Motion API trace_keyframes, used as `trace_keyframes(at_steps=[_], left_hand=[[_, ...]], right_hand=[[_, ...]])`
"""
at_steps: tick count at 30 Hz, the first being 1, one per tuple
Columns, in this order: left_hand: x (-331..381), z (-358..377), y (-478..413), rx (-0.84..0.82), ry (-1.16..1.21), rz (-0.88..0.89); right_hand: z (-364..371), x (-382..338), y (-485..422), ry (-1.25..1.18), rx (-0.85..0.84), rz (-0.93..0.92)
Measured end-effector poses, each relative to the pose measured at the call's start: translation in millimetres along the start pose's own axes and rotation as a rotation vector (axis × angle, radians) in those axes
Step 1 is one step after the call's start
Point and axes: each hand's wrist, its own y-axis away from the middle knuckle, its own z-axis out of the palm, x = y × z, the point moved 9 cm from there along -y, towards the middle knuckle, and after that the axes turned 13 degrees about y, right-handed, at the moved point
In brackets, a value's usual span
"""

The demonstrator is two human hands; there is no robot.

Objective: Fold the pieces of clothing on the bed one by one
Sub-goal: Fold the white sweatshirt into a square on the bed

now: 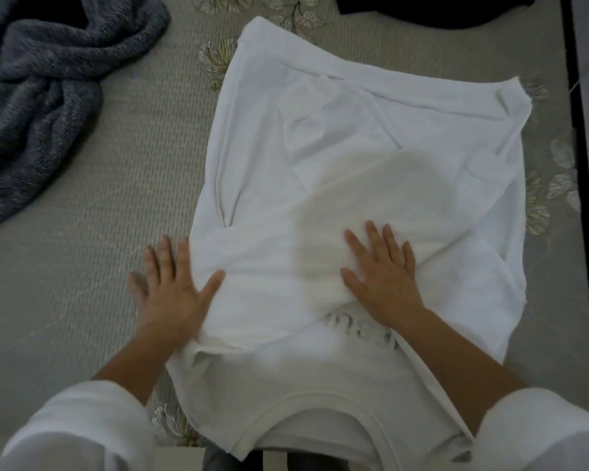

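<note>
White T-shirt (371,137) on bed (82,232), collar nearest person, 1 side folded across. Left hand (170,290) flat at its left edge, right hand (385,283) flat on fold, fingers (376,239) of both spread. Grey-blue knit heap (38,96) upper left.

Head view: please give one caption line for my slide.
Right hand flat on a white T-shirt on the bed, left hand at the T-shirt's edge; grey blanket beyond.

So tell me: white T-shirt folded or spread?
Partly folded: a side flap lies across the middle of the white T-shirt, right hand flat on it; lengthwise it is spread out.
</note>
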Motion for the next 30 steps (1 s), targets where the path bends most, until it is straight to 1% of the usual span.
trace_keyframes(at_steps=[2,4,6,7,8,10,12,13,14,16,19,22,25,27,28,30], left_hand=[[-17.3,-6.6,-3.0,-0.019,-0.057,0.019],[-23.8,-8.1,2.2,-0.055,-0.064,0.022],[-19.1,-9.7,17.3,-0.05,0.014,0.02],[-10.0,-10.0,27.9,-0.04,0.059,0.069],[4.3,-9.8,40.8,-0.032,0.082,0.172],[36.4,-3.1,73.5,-0.068,0.048,0.459],[53.8,15.9,108.5,-0.148,-0.089,0.744],[53.2,26.3,123.9,-0.187,-0.175,0.846],[47.0,34.0,136.5,-0.213,-0.244,0.9],[29.3,39.2,150.4,-0.24,-0.298,0.892],[6.8,41.0,160.6,-0.288,-0.286,0.853],[-3.1,44.8,172.8,-0.35,-0.252,0.837],[10.3,50.5,192.8,-0.355,-0.293,0.942],[19.4,59.8,201.0,-0.343,-0.344,1.013],[22.2,65.0,200.6,-0.349,-0.365,1.012],[27.1,71.1,196.0,-0.362,-0.383,1.007]], right_hand=[[6.0,5.1,13.1,0.016,-0.005,-0.008],[9.5,7.0,24.3,0.025,-0.008,0.0],[12.0,6.2,33.2,0.017,-0.017,0.024],[13.4,6.0,37.9,-0.001,-0.025,0.04],[14.9,5.4,43.8,-0.015,-0.03,0.053],[20.4,4.1,64.5,-0.002,-0.024,0.075],[32.8,2.8,97.0,0.022,-0.026,0.099],[42.0,1.3,116.1,0.025,-0.047,0.109],[51.4,0.1,135.3,0.019,-0.073,0.122],[66.9,0.8,170.2,0.013,-0.12,0.164],[83.0,-3.0,215.3,0.112,-0.19,0.175],[80.8,-8.5,252.7,0.06,-0.144,0.154],[82.4,-15.3,282.7,0.014,-0.091,0.024],[89.7,-13.4,296.4,0.042,-0.09,-0.004],[91.2,-6.6,299.4,0.054,-0.081,0.039],[86.5,15.7,300.1,0.058,-0.022,0.199]])
